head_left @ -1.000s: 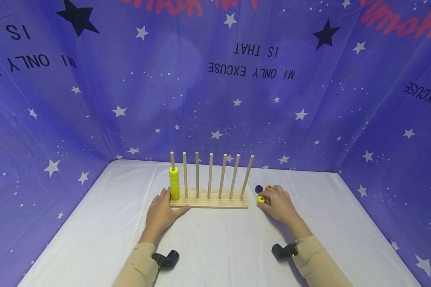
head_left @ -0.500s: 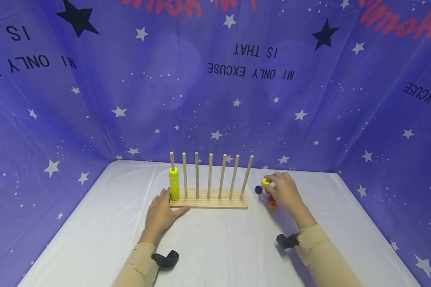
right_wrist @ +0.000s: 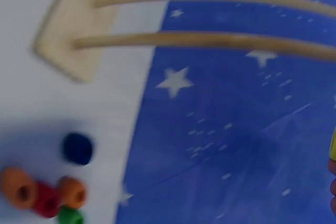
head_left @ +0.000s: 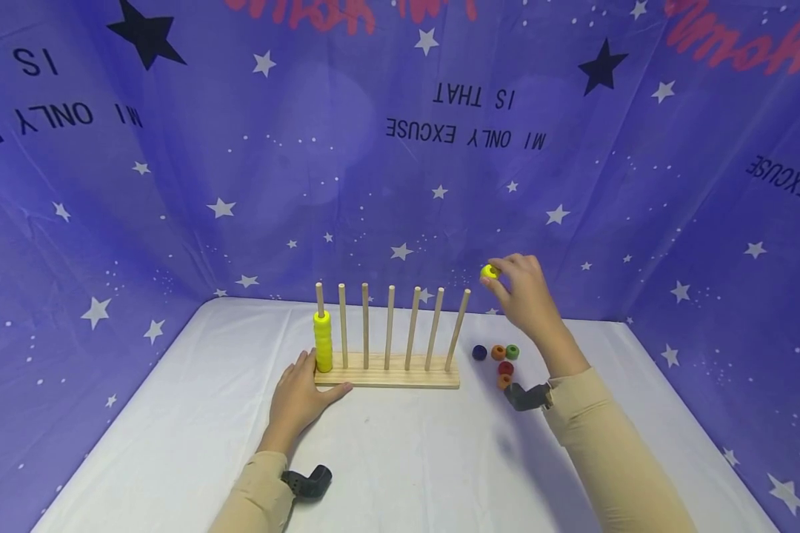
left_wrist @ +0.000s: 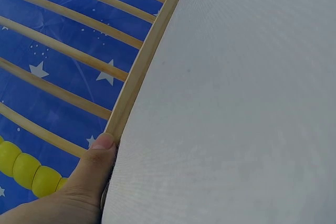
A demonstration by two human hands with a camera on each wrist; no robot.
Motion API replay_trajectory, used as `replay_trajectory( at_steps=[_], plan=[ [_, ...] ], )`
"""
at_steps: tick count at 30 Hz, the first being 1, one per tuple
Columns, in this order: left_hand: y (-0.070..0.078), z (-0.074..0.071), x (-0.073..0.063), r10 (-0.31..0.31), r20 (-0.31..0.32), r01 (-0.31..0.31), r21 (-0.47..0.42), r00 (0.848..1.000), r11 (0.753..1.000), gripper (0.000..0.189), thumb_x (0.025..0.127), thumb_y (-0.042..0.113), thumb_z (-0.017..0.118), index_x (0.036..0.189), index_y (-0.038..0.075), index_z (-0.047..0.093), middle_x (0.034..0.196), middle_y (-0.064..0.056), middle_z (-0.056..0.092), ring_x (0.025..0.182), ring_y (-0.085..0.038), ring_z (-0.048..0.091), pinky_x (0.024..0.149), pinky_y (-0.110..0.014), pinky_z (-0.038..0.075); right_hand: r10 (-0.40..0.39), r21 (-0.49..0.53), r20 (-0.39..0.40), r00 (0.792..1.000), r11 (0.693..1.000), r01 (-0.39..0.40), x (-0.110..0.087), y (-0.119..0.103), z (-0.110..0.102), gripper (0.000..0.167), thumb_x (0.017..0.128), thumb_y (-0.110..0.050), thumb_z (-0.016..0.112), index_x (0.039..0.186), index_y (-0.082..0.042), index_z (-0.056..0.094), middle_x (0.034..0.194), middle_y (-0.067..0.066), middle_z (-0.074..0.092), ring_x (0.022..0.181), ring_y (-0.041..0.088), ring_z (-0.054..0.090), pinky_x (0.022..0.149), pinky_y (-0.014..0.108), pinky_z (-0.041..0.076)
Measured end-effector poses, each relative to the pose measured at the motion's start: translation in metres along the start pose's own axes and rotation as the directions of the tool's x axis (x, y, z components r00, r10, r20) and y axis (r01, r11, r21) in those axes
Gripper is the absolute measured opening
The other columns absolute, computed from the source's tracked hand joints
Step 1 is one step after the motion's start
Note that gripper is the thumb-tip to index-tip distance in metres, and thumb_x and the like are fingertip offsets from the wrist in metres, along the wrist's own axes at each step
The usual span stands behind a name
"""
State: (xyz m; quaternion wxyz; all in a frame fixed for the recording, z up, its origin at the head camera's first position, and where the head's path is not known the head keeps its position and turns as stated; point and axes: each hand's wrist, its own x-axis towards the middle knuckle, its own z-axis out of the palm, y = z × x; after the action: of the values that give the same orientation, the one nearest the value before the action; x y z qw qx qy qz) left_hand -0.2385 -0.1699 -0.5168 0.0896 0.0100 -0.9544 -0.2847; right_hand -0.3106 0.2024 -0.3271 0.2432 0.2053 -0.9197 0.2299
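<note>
My right hand [head_left: 525, 296] pinches a yellow bead [head_left: 490, 272] between thumb and fingertips, raised to the right of the peg tops. In the right wrist view only a sliver of the bead [right_wrist: 333, 148] shows at the right edge. A wooden peg stand [head_left: 393, 377] with several upright pegs rests on the table. On its leftmost peg sits a stack of yellow beads [head_left: 323, 344]; the other pegs are bare. My left hand [head_left: 300, 396] holds the stand's left end, the thumb [left_wrist: 100, 153] along the front edge and fingers around the end beside the stack.
Right of the stand lie a dark blue bead [head_left: 479, 353], a green bead [head_left: 512, 352], a red bead [head_left: 505, 368] and two orange beads [head_left: 498, 352]. A starry purple cloth [head_left: 400, 185] rises behind the white table [head_left: 387, 459]. Each wrist carries a black camera mount [head_left: 310, 482].
My right hand has lifted the yellow bead from among the loose beads, up and away from the table, uncovering the others. The left hand has stayed on the stand.
</note>
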Motion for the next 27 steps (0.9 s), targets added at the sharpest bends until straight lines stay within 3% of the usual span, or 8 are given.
replay_trajectory(
  at_steps=[10, 19, 27],
  plan=[
    [0.001, -0.001, -0.001, -0.005, 0.004, 0.005, -0.005, 1.000, 1.000, 0.110, 0.076, 0.069, 0.072, 0.152, 0.001, 0.032, 0.155, -0.022, 0.039, 0.148, -0.041, 0.031, 0.123, -0.057, 0.023, -0.194, 0.013, -0.048, 0.980, 0.981, 0.195, 0.031, -0.057, -0.002, 0.038, 0.093, -0.021, 0.070, 0.124, 0.000, 0.066, 0.107, 0.013, 0.066, 0.106, 0.030, 0.050, 0.089, 0.044, 0.046],
    [-0.002, 0.000, 0.000, -0.011, 0.008, 0.011, 0.004, 1.000, 1.000, 0.111, 0.075, 0.072, 0.070, 0.152, 0.001, 0.033, 0.155, -0.022, 0.039, 0.148, -0.040, 0.030, 0.123, -0.056, 0.023, -0.281, 0.058, 0.001, 0.960, 0.958, 0.281, 0.045, -0.114, 0.026, 0.036, 0.095, -0.025, 0.067, 0.125, -0.003, 0.066, 0.108, 0.010, 0.066, 0.107, 0.027, 0.052, 0.093, 0.040, 0.048],
    [-0.004, 0.001, 0.002, -0.009, 0.008, 0.009, -0.006, 1.000, 1.000, 0.111, 0.075, 0.072, 0.070, 0.153, 0.002, 0.033, 0.156, -0.022, 0.039, 0.148, -0.040, 0.030, 0.124, -0.056, 0.023, -0.373, -0.017, 0.042, 0.927, 0.927, 0.374, 0.050, -0.164, 0.049, 0.036, 0.095, -0.033, 0.066, 0.120, -0.008, 0.070, 0.106, 0.004, 0.069, 0.104, 0.023, 0.057, 0.092, 0.036, 0.051]
  ],
)
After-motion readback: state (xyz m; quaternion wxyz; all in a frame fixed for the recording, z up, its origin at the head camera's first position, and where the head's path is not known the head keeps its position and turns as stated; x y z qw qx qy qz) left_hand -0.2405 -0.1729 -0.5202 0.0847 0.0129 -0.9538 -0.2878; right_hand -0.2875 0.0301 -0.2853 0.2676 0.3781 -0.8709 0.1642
